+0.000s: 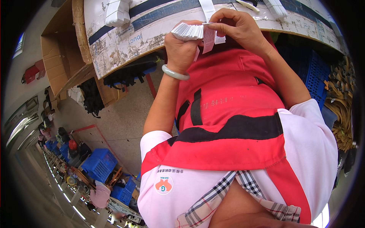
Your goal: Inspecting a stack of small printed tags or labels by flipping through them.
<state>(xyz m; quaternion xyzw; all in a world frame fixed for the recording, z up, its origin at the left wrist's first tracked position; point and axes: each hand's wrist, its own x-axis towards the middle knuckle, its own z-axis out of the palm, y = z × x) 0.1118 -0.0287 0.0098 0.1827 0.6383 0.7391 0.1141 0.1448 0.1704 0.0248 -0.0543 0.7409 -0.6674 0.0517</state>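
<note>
My left hand (182,51), with a pale bangle at its wrist, is closed around a thick fanned bundle of white labels (188,32). Just to its right, my right hand (239,27) pinches the top of a label strip (208,41) between thumb and fingertips. The strip hangs down from the fingers in front of the red apron. Behind the hands, a white label band (207,8) lies over the table's front part. Both hands are held at the near edge of the worn white table (114,53).
Stacks of white labels lie at the table's left (118,14) and right (275,8). A small white-and-black tool (248,5) rests between them. An open cardboard box (61,49) stands left of the table, a blue crate (316,72) under its right side. A person in pink (101,194) sits farther left.
</note>
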